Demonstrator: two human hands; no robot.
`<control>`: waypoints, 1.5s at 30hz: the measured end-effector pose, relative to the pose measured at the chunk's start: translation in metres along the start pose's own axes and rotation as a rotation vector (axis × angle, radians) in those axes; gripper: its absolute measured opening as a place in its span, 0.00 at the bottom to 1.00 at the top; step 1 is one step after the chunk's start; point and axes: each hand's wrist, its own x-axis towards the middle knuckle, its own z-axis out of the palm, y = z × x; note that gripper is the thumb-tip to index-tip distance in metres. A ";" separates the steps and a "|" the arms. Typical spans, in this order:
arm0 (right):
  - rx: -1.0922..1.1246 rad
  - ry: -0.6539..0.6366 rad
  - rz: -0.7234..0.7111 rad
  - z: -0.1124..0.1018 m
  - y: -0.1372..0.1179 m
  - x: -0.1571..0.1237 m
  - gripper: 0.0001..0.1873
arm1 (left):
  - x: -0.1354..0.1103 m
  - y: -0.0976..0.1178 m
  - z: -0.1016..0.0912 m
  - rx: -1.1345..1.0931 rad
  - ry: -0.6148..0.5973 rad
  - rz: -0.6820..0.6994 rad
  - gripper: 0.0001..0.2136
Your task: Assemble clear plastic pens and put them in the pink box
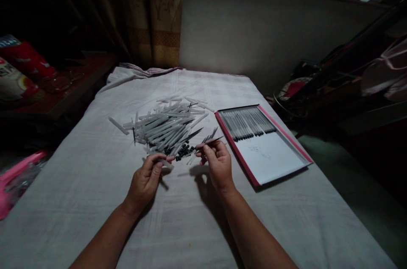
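Note:
My left hand (143,182) is closed on a whitish, translucent pen barrel (167,164) that sticks out past the fingertips. Between the thumb and fingers of my right hand (220,168) is a thin dark pen refill (216,139), its tip pointing right. Just beyond both hands lies a heap of pen barrels (168,127), mostly translucent white. Small black pen caps (182,151) cluster at the near edge of the heap. A few thin refills (209,134) lie by my right hand, partly hidden by it.
To the right, a shallow red-edged box lid (244,162) holds a row of black-ended pens (248,123). A white cloth (178,226) covers the table. Red packages (28,63) stand on a side table at left; a pink object (19,171) is below. A curtain (165,15) hangs behind.

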 end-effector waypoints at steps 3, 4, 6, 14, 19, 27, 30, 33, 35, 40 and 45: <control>0.030 0.021 -0.077 0.005 -0.003 -0.008 0.13 | -0.002 -0.006 0.001 0.097 0.072 0.023 0.17; 0.033 0.019 -0.103 0.007 -0.004 -0.011 0.13 | -0.002 -0.006 0.002 0.114 0.095 0.028 0.17; 0.030 0.000 -0.136 0.010 -0.004 -0.015 0.11 | -0.002 -0.007 0.002 0.128 0.119 0.038 0.18; 0.015 -0.045 -0.106 0.017 0.003 -0.024 0.10 | 0.001 -0.008 0.002 0.120 0.107 0.029 0.18; 0.002 -0.068 -0.103 0.019 0.004 -0.024 0.09 | 0.000 -0.009 0.002 0.096 0.108 0.021 0.17; -0.099 -0.031 -0.099 0.000 0.004 -0.004 0.26 | 0.001 -0.007 0.002 -0.024 0.125 -0.048 0.19; -0.120 -0.164 -0.061 -0.001 0.004 -0.004 0.15 | 0.003 -0.003 0.002 -0.084 0.125 -0.086 0.20; -0.077 -0.280 -0.016 0.002 0.004 -0.008 0.11 | 0.004 0.002 0.003 -0.119 0.136 -0.114 0.21; -0.051 -0.329 0.000 0.004 0.003 -0.012 0.11 | 0.004 0.005 0.003 -0.128 0.140 -0.127 0.22; -0.063 -0.382 -0.036 0.002 -0.002 -0.018 0.22 | 0.005 0.007 0.003 -0.106 0.143 -0.134 0.23; -0.115 -0.419 -0.051 0.001 -0.004 -0.019 0.24 | 0.006 0.006 0.003 -0.092 0.146 -0.104 0.23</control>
